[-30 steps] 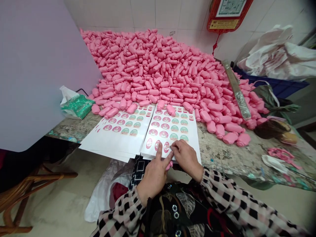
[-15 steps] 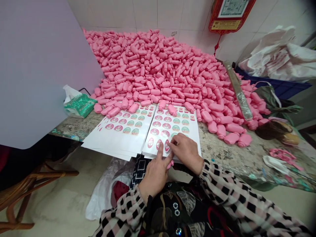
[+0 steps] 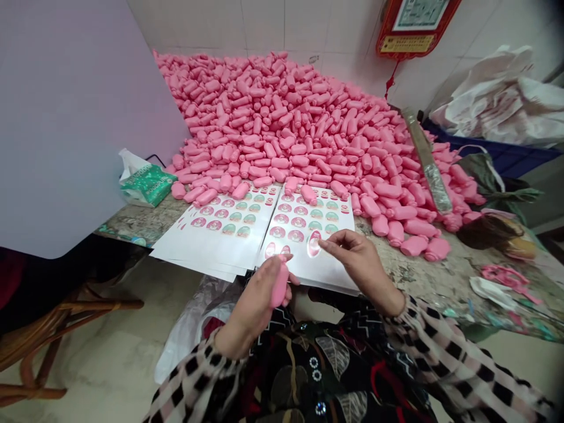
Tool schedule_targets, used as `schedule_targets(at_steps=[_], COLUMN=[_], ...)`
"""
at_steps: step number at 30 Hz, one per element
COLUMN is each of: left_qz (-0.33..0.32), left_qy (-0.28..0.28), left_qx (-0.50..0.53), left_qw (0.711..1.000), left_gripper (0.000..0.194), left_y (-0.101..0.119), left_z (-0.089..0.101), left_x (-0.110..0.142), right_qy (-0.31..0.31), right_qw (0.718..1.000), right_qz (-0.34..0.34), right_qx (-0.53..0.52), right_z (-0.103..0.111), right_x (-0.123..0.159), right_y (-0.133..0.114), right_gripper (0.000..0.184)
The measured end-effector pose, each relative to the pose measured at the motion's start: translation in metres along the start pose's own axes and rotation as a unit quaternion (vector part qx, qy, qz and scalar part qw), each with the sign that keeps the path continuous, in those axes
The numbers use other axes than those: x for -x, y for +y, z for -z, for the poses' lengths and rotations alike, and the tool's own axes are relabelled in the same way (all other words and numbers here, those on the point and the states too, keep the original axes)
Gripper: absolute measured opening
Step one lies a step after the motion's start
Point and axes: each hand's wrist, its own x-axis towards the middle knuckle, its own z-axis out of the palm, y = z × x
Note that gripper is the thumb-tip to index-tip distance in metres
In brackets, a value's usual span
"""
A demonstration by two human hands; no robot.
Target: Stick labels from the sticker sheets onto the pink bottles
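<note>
The pink plastic bottle (image 3: 280,282) sits in the left hand (image 3: 252,308), just below and left of frame centre. Its long axis runs nearly straight up the frame, leaning slightly, with the narrow end hidden by the fingers or turned away; the exact end cannot be told. The left hand is closed around its lower body, fingers curled behind it, and the flat pink face shows toward the camera.

An oval label (image 3: 314,243) lies up and to the right of the bottle, well clear of it, its long axis tilted from lower left to upper right. The right hand (image 3: 361,261) is the nearer hand to it: thumb and forefinger are pinched together on its right edge, and the other fingers are loosely curled. The label overlaps the right-hand label sheet (image 3: 308,258), whose rows of round and oval printed labels fill the centre of the frame. A second label sheet (image 3: 220,249) lies just to its left.

Both sheets rest on the paint-stained bench (image 3: 418,276), with the heap of pink bottles (image 3: 282,117) spreading behind them to the tiled wall (image 3: 308,29). Several bottles lie on the sheets' top edges. A green tissue pack (image 3: 147,185) sits at the left, and a blue crate (image 3: 493,155) sits at the upper right.
</note>
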Motion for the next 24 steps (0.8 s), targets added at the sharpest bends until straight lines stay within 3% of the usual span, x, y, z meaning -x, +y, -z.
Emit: schedule_targets(at_steps=[2,5,10,20,24], left_qz=[0.072,0.120,0.130,0.110,0.100], left_qy=[-0.032,-0.038,-0.061,-0.042,-0.045], left_qx=[0.155,0.239,0.246,0.216,0.197], left_qw=[0.985,0.963,0.959,0.969,0.974], left_gripper=[0.051,0.046,0.044,0.047,0.051], left_y=[0.006,0.011,0.012,0.014,0.013], left_z=[-0.005,-0.015,-0.026,-0.030,-0.031], left_x=[-0.007,-0.018,-0.023,-0.022,-0.021], right_qy=[-0.038,-0.077,-0.116,-0.081,-0.095], right_qw=[0.999,0.997,0.991,0.997,0.995], right_qz=[0.000,0.000,-0.020,-0.006,-0.010], right_qx=[-0.021,-0.028,-0.067,0.010,0.013], right_z=[-0.010,-0.022,-0.024,-0.024,-0.025], right_x=[0.014,0.029,0.036,0.037,0.038], right_y=[-0.011,-0.018,-0.011,-0.002,0.002], right_gripper=[0.028,0.024,0.022,0.026,0.029])
